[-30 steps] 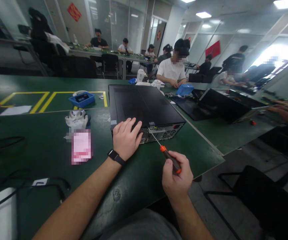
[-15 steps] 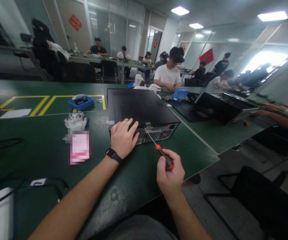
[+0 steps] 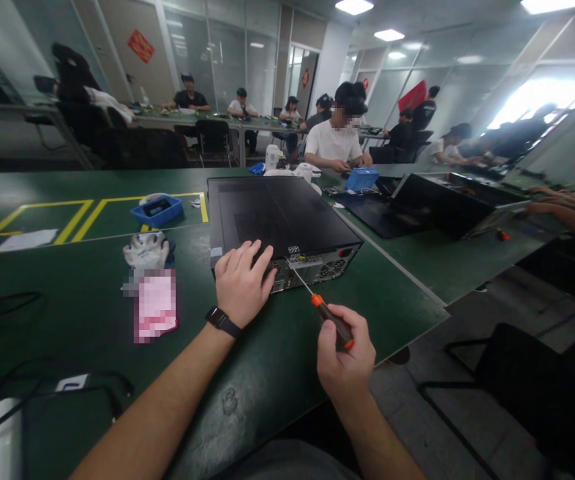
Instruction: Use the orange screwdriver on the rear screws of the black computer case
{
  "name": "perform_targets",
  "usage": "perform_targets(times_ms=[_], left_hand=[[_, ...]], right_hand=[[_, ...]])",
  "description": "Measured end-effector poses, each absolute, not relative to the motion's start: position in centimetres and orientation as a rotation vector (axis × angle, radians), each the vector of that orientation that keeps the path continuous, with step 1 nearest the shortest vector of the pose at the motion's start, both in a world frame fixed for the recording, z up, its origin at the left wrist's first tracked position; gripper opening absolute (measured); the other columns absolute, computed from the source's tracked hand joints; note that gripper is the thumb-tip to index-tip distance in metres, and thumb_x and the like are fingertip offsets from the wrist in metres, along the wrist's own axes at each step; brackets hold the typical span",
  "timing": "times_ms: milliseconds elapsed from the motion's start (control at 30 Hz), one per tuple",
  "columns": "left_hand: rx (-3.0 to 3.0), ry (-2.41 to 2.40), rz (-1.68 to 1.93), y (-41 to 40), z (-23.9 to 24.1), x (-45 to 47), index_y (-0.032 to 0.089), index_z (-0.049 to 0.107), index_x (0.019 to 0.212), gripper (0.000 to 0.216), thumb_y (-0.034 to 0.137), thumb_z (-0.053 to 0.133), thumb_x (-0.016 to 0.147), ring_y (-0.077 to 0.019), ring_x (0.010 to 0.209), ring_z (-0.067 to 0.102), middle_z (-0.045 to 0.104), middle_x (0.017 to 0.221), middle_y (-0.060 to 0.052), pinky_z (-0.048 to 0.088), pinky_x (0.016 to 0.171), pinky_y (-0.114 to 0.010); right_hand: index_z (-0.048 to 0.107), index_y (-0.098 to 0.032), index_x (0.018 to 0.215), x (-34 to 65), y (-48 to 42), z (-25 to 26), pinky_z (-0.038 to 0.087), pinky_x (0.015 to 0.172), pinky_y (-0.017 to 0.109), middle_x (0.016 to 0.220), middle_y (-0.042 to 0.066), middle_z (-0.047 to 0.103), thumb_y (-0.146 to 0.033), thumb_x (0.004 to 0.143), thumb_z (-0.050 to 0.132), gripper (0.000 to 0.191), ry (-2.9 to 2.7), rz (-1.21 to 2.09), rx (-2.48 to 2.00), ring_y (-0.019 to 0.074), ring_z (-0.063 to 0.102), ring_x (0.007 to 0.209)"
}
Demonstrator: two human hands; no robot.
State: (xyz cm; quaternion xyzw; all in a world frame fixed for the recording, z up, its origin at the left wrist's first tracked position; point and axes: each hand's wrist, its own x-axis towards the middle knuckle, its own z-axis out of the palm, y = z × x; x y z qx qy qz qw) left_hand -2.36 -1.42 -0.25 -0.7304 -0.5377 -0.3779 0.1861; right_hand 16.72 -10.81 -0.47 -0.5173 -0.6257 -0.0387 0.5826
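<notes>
Evidently the step in hand is screwdriver work at the back of a black computer case (image 3: 280,210), which lies flat on the green worktop (image 3: 402,303) in front of the person, its rear panel (image 3: 316,270) turned toward them. The right hand (image 3: 348,353) is closed around the handle of a screwdriver (image 3: 318,303), whose shaft slants up to the panel's top edge; whether the tip sits in a screw head is too small to tell. The left hand (image 3: 244,283) grasps nothing, its fingers spread over the case's near edge, apparently bracing it. The next move likely calls for a well-seated tip, a shaft lined up with the fastener and a controlled twist from the right wrist, with enough pressure from the left palm to stop the case sliding.
</notes>
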Motion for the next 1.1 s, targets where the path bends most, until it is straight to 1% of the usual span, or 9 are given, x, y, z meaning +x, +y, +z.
perform_targets(times_ms=[233,400,667,833,1100], left_hand=[[-2.092,-1.544,-1.080,-1.4,-0.1,-2.3,0.027,0.064,0.141,0.043,0.032,0.062,0.098,-0.0335,0.138,0.059,0.067,0.146,-0.012,0.039,0.113,-0.054],[-2.075,-1.540,-1.062,-1.5,-0.1,-2.2,0.025,0.066,0.138,0.040,0.033,0.061,0.099,-0.0325,0.138,0.060,0.067,0.146,-0.012,0.039,0.114,-0.052],[-2.051,-1.520,-1.057,-1.5,0.1,-2.2,0.024,0.067,0.136,0.037,0.033,0.060,0.101,-0.0324,0.135,0.062,0.069,0.144,-0.011,0.041,0.111,-0.051],[-2.074,-1.536,-1.070,-1.5,0.1,-2.2,0.024,0.067,0.137,0.038,0.033,0.059,0.101,-0.0318,0.137,0.061,0.068,0.145,-0.011,0.040,0.113,-0.051],[-2.107,-1.536,-1.120,-1.4,-0.2,-2.3,0.024,0.066,0.138,0.040,0.033,0.059,0.100,-0.0331,0.138,0.059,0.067,0.146,-0.012,0.039,0.114,-0.053]], right_hand=[[0.066,-0.023,0.112,16.8,-10.7,-0.5,0.061,0.070,0.029,0.093,0.003,0.074,-0.022,0.094,0.060,0.019,-1.454,-0.079,-1.205,0.0160,0.073,0.075],[0.066,-0.023,0.112,17.2,-10.7,-0.6,0.061,0.069,0.028,0.094,0.004,0.074,-0.024,0.094,0.061,0.018,-1.459,-0.059,-1.229,0.0152,0.072,0.073],[0.067,-0.022,0.113,17.3,-11.0,-1.3,0.062,0.067,0.030,0.091,0.005,0.074,-0.028,0.095,0.062,0.020,-1.435,-0.013,-1.282,0.0166,0.073,0.072],[0.068,-0.022,0.114,17.0,-11.0,-1.9,0.062,0.067,0.031,0.091,0.004,0.075,-0.029,0.093,0.065,0.022,-1.374,0.049,-1.290,0.0174,0.074,0.073],[0.068,-0.020,0.112,16.2,-11.1,-1.3,0.061,0.067,0.029,0.089,0.004,0.075,-0.031,0.094,0.064,0.021,-1.337,0.063,-1.302,0.0157,0.073,0.072]])
